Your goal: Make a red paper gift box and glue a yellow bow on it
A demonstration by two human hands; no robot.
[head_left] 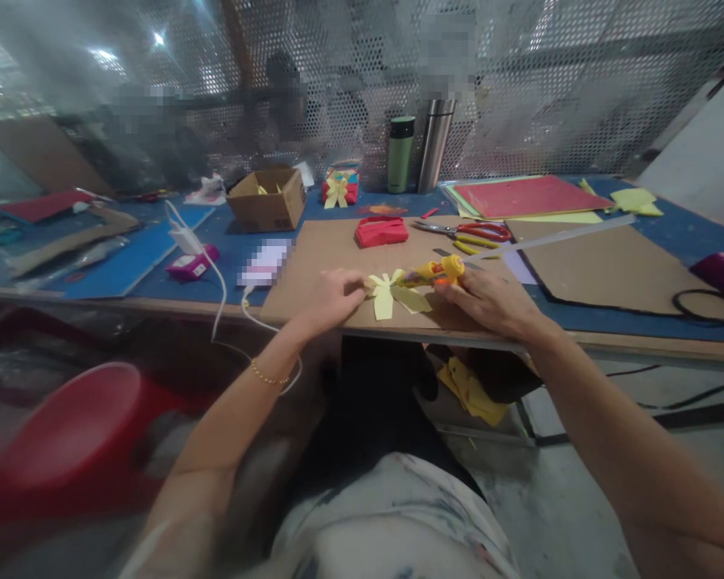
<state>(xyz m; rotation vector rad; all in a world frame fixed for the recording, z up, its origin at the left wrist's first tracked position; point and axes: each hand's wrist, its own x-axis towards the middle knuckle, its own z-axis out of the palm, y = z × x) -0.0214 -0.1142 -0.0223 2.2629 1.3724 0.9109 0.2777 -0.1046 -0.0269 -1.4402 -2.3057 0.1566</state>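
Observation:
A yellow hot glue gun (431,272) is in my right hand (491,301), its fingers wrapped around the grip. Its nozzle points left, at the middle of a pale yellow bow-shaped cut-out (384,301). From the gun's back end a long translucent glue stick (555,236) slants up to the right. My left hand (333,299) pinches the left edge of the yellow cut-out with its fingertips. A separate yellow leaf-like piece (413,301) lies just right of it, under the nozzle. Cardboard (319,249) lies beneath these pieces.
Behind the gun lie a folded red piece (381,232), red-handled scissors (474,230) and yellow-handled pliers (474,241). Farther back stand a cardboard box (271,205), a green flask (401,157) and a steel flask (437,149). A white cable (222,285) hangs over the table edge.

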